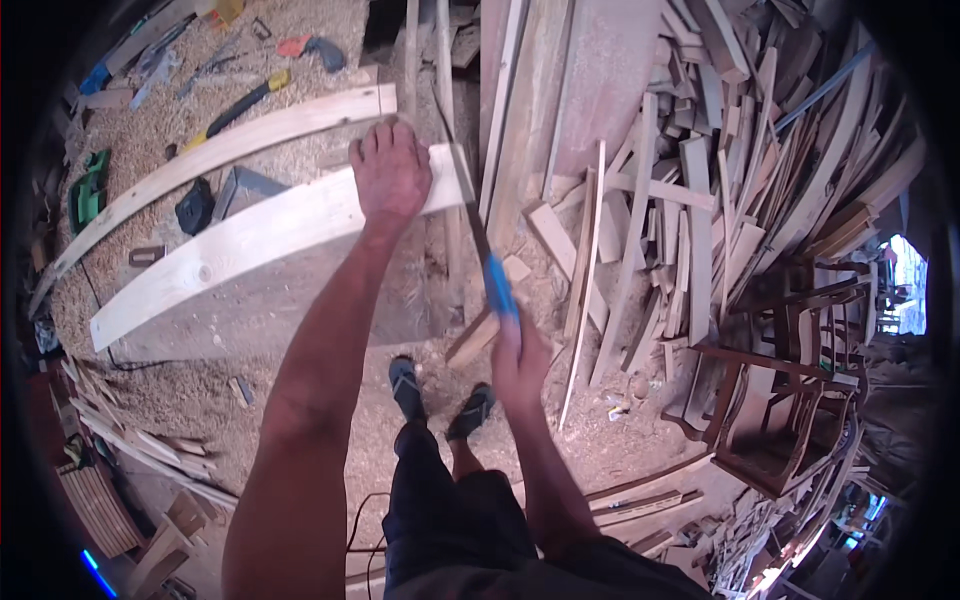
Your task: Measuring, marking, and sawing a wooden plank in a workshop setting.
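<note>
Our left hand is holding down the curved plank, our right hand gripping the handsaw across its right end; cut depth unclear.

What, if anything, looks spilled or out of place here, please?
Pale wood shavings are strewn around the broad, curved, pale wooden board; at right, long light-brown wooden strips lie jumbled at many angles, not stacked.

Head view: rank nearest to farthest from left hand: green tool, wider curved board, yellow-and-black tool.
1. Wider curved board: directly under the left hand.
2. Yellow-and-black tool: to its left, past the narrower board.
3. Green tool: far left.
</note>
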{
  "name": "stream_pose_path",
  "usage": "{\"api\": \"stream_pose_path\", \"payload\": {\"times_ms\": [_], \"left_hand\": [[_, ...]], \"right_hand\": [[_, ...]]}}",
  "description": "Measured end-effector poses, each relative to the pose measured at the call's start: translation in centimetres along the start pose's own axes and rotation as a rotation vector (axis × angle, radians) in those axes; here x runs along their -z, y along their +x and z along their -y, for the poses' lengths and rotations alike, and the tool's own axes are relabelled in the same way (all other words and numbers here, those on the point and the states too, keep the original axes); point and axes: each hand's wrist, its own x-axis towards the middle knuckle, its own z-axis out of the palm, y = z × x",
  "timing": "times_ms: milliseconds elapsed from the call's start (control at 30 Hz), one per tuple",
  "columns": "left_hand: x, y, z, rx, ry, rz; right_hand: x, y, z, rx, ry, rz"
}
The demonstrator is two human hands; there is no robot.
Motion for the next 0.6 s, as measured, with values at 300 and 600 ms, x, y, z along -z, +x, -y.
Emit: {"api": "stream_pose_path", "payload": {"times_ms": [300, 600], "left_hand": [[1.1, 2.5, -2.9, -0.049, -0.007, -0.022], [1.1, 4.1, -5.2, -0.1, 0.06, -0.019]], "right_hand": [[0.2, 6.6, 4.1, 0.006, -0.035, -0.012], [8.5, -4.3, 2.6, -0.035, 0.085, -0.026]]}}
